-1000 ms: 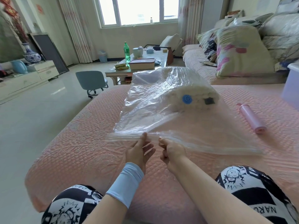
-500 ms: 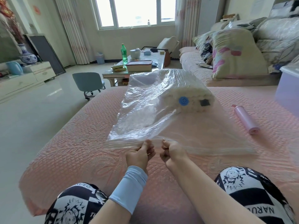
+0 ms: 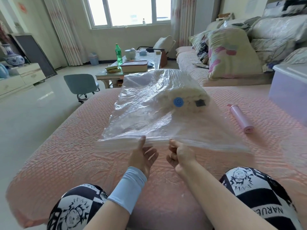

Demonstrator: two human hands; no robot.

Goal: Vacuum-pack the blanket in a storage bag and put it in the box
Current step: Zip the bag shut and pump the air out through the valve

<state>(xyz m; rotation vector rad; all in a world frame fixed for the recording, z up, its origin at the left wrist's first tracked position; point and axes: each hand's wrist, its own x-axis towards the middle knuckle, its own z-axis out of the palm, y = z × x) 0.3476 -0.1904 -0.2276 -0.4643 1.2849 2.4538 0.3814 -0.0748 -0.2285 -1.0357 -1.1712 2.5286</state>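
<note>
A person's left hand (image 3: 142, 156) is pressing a straight thumb on the near zip edge of the storage bag (image 3: 146, 117), its other fingers hanging loose and apart. Just beside it, the right hand (image 3: 181, 153) is pinching the same edge with its fingers curled. The seal is running left to right across both hands, likely inviting an outward slide. Beyond, the cream fleecy blanket (image 3: 184, 95) is lying rolled inside crinkled clear film under a blue valve (image 3: 178, 102). A smooth pink pump (image 3: 240, 118) and a translucent box (image 3: 289, 93) are waiting farther right.
</note>
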